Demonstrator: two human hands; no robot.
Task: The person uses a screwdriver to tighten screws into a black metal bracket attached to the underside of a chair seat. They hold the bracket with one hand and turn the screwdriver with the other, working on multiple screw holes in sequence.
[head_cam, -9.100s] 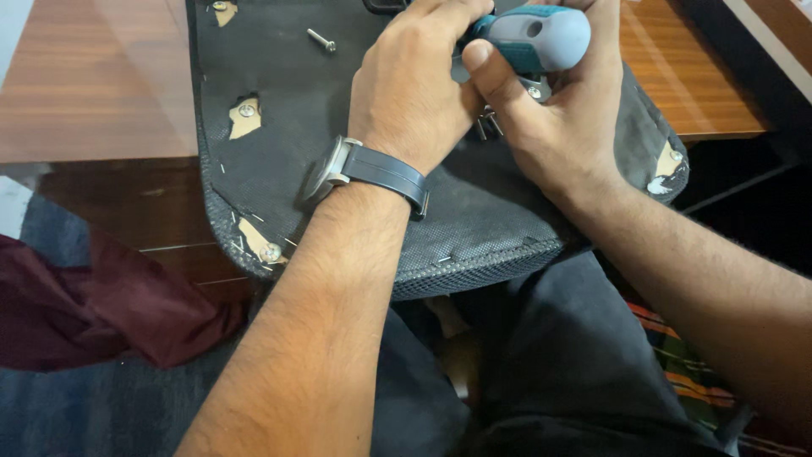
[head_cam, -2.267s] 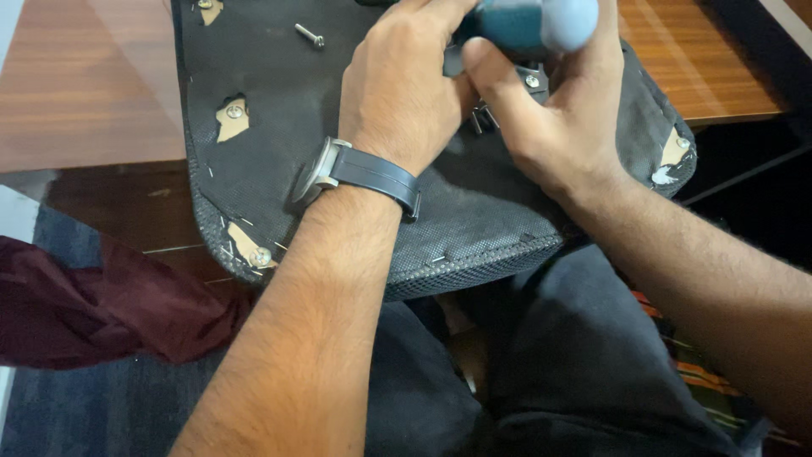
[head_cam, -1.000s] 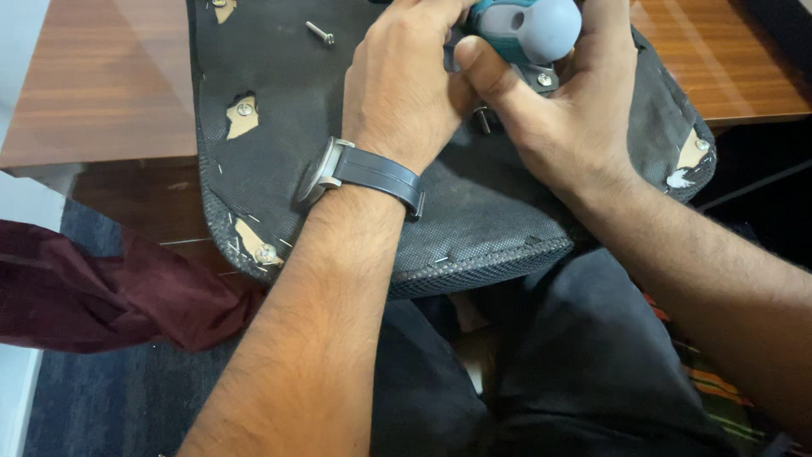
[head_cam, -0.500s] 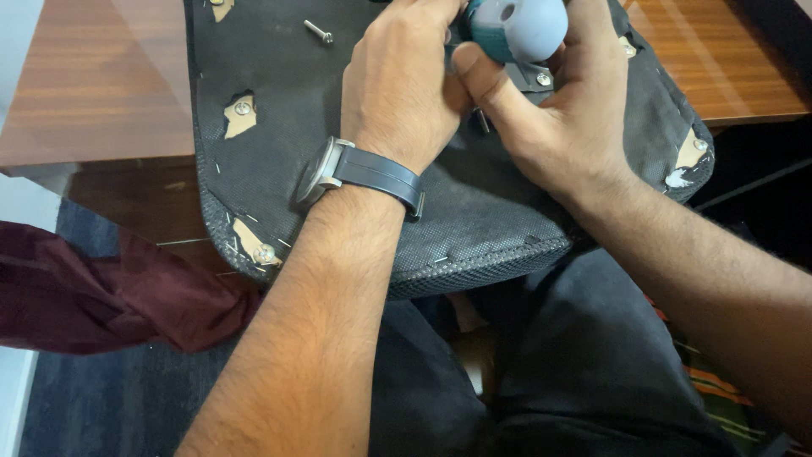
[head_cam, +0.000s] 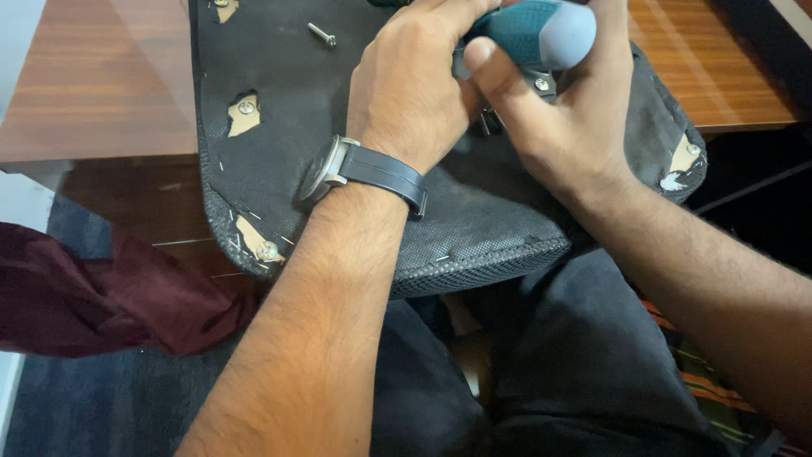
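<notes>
The right hand (head_cam: 584, 127) is clamped around a teal, grey-capped screwdriver handle (head_cam: 537, 34) at the upper centre of the frame. Its long axis runs left to right, cap toward the right; the tip is hidden under the left hand (head_cam: 414, 93), which is curled shut over the handle's left end. Both rest on a black fabric-covered seat underside (head_cam: 474, 220), with a loose silver screw (head_cam: 322, 35) at upper left.

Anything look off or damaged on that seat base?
Yes. The black fabric underside of the seat pad is torn open at several screw points, baring the pale board beneath, at and. One loose screw lies on the fabric. The right hand grips a teal-handled screwdriver; the left hand steadies it.
</notes>
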